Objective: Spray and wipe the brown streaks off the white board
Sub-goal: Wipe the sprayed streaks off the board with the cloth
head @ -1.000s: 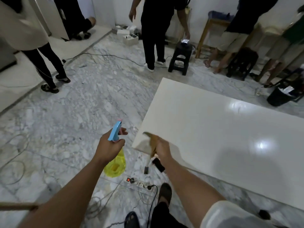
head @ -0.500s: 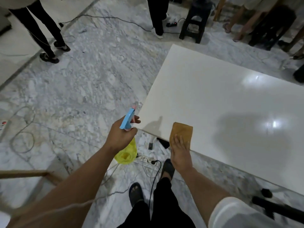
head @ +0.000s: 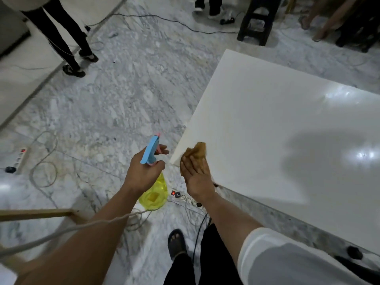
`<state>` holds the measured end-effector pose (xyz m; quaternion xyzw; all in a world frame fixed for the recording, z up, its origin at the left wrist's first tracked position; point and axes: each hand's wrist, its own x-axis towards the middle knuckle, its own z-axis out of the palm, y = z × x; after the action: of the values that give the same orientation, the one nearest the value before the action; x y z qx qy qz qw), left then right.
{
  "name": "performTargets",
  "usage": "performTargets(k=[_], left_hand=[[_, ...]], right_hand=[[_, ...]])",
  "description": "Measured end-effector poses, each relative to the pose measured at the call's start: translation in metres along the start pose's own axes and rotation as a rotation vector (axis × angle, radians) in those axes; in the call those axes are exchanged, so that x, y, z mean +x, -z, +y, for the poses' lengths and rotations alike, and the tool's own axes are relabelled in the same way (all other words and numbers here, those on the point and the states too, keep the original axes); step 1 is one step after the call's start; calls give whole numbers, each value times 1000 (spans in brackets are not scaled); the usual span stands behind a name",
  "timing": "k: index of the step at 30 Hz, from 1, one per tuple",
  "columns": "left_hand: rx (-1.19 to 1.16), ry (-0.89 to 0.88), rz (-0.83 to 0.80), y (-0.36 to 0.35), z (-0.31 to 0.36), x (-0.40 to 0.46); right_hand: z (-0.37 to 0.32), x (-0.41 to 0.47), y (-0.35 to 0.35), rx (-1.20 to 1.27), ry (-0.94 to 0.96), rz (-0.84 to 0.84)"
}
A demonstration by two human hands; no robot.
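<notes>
The white board [head: 287, 124] lies flat and glossy on the right, its near left corner by my hands. My right hand [head: 195, 177] presses a brown cloth [head: 197, 152] flat onto that corner. My left hand [head: 144, 173] hangs just left of the board, over the floor, gripping a spray bottle [head: 153, 194] with a yellow see-through body and a blue trigger head. No brown streaks show on the visible board surface.
A power strip [head: 185, 199] and cables lie on the marble floor under my hands. A black stool [head: 257, 23] stands beyond the board. A person's legs [head: 61, 38] are at the far left, others at the top. A wooden bar [head: 35, 213] juts in from the left.
My right hand has slid the cloth left along the board's near edge to its corner. The view has tilted further down. My left hand keeps the bottle beside the board.
</notes>
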<state>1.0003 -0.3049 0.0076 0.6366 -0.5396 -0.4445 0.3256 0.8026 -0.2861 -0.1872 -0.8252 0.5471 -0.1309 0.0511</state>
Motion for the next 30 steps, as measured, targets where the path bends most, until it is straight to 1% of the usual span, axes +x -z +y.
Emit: performTargets(k=[2,3,7,8,10,12,13,14,15,16,17,21,23,24,25,27,28,30], left_hand=[[0,12,14,4,0,-1],[5,10,18,6,-1,1],[9,27,39,14,-7,-4],[14,37,36,15,-7,-5],[18,43,30,16,-7,-10],[19,27,29,19,-5,-17],[17,22,25,22,-4,-20],[16,16,22,25,-2,-24],[20,11,22,27,-1,-27],[26,7,23,30,0,-30],[28,8,20,31,0,-34],[52,-13,-3,47,5,-47],[49,-13,-1,53,6,-52],[39,-22,-4,57,10,-54],[32,-38,-14,58,14,-55],[25,-92,-39,58,28,-57],[25,-121,-58,54,36,-56],[15,-163,-101,47,48,-59]], right_hand=[[0,24,-3,13,48,-11],[-3,37,-5,17,53,-42],[-17,66,-2,12,-17,-166],[-18,69,-3,52,-29,-179],[-19,70,4,138,14,-218],[-30,67,18,220,96,-325],[-39,62,26,300,110,-379],[-51,55,37,409,86,-429],[-63,47,45,523,26,-472],[-73,40,50,642,-57,-473],[-84,32,56,767,-182,-448],[-101,15,82,1254,-848,-276],[-91,7,101,1494,-1045,-194],[-86,4,117,1572,-1075,-160],[-79,1,132,1608,-1066,-123],[-60,2,153,1559,-1084,-19],[-50,7,164,1500,-1115,29],[-30,16,176,1259,-1114,70]])
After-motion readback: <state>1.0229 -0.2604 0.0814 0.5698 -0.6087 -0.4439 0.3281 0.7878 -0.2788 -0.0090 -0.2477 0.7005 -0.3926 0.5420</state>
